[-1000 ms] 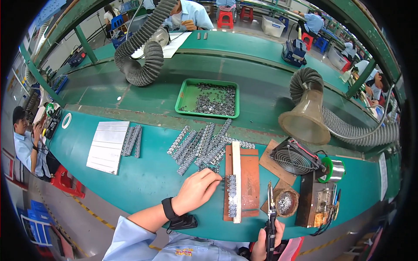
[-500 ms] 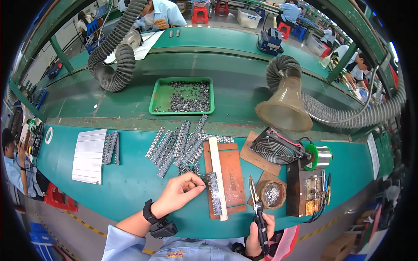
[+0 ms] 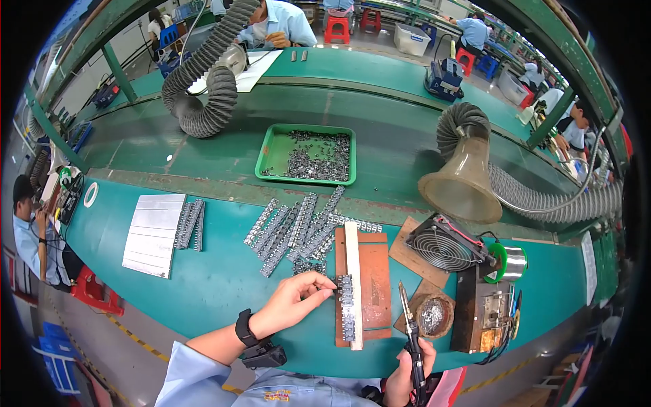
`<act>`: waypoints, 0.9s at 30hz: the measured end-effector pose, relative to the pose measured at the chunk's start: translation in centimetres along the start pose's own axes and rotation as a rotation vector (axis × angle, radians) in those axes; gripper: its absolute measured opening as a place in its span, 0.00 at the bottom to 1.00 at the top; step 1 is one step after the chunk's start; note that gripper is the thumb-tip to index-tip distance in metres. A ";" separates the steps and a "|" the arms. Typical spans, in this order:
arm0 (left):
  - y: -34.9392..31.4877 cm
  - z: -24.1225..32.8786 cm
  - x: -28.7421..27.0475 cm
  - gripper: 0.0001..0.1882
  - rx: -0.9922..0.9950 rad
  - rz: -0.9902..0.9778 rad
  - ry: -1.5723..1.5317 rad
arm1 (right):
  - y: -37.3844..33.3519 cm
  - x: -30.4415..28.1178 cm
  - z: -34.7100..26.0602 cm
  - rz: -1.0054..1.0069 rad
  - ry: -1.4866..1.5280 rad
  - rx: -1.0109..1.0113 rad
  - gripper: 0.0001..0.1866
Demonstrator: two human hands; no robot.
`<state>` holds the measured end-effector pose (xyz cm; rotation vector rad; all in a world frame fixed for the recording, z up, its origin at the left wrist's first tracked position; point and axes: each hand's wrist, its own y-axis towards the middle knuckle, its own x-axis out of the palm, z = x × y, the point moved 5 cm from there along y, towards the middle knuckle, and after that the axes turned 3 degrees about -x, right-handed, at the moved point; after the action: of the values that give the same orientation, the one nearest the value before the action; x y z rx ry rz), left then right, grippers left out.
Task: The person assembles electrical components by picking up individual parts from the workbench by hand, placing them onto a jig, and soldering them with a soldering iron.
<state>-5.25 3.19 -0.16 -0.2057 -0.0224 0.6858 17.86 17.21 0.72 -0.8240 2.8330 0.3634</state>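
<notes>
My left hand (image 3: 293, 303) has its thumb and forefinger pinched together at the left edge of a strip of small grey-blue parts (image 3: 347, 308). Whatever sits between those fingertips is too small to make out. The strip lies along a pale wooden bar (image 3: 353, 271) on a reddish-brown board (image 3: 376, 285). My right hand (image 3: 405, 372) grips the dark handle of a soldering iron (image 3: 412, 332), its tip pointing up and away from me, apart from the strip. Just right of the iron is a round wooden bowl (image 3: 434, 316) with silvery bits inside.
Several finished-looking strips (image 3: 298, 224) lie piled behind the board, near a green tray (image 3: 271, 152) of loose parts. Flat metal plates (image 3: 154, 234) lie at left. On the right stand a fan (image 3: 444, 245), a solder spool (image 3: 508, 262), a dark box (image 3: 471, 308) and a fume funnel (image 3: 461, 183).
The whole view has shifted, so the scene sits farther right. My left fingertips have come slightly closer to the strip's edge. The soldering iron stays in my right hand.
</notes>
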 end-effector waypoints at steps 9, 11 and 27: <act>-0.1 0.2 0.1 0.08 -0.039 -0.044 -0.058 | 0.2 0.2 0.4 0.010 0.002 0.053 0.17; -0.1 0.1 0.3 0.08 -0.055 -0.076 -0.119 | 0.1 0.2 0.4 0.014 0.009 0.067 0.17; -0.1 -0.2 0.7 0.05 -0.246 -0.232 -0.356 | 0.5 1.2 1.9 0.113 0.358 0.061 0.20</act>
<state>-4.67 3.52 -0.40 -0.3094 -0.4670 0.4797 16.76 17.56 -1.23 -0.7872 3.2120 0.1536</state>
